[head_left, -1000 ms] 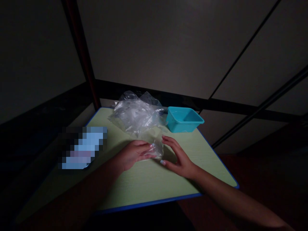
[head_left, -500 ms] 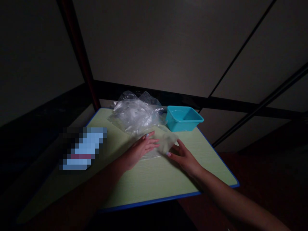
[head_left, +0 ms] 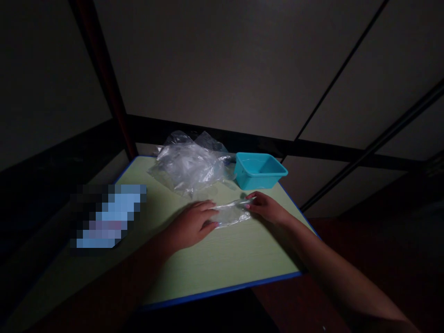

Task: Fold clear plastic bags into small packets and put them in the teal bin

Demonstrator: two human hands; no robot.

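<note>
A small clear plastic bag (head_left: 231, 213) is stretched between my two hands, low over the green tabletop. My left hand (head_left: 190, 225) grips its left end, back of the hand up, with the thumb on the near side. At the right end, my right hand (head_left: 265, 207) pinches the plastic between thumb and fingers. Behind the hands lies a loose, crinkled heap of clear plastic bags (head_left: 192, 166). A turquoise plastic basket (head_left: 260, 175) stands to the right of that heap, just beyond my right hand.
The small table (head_left: 222, 273) has a blue edge and stands against a pale panelled wall (head_left: 208, 69). On the table's left side lies a flat pixelated object (head_left: 113, 215), too blurred to name. Dark reddish floor (head_left: 347, 259) shows on the right.
The small bag, blurred and bunched near my right hand before, is now spread flat between both hands. My left hand has turned palm down and closed on its left end. The view has shifted slightly.
</note>
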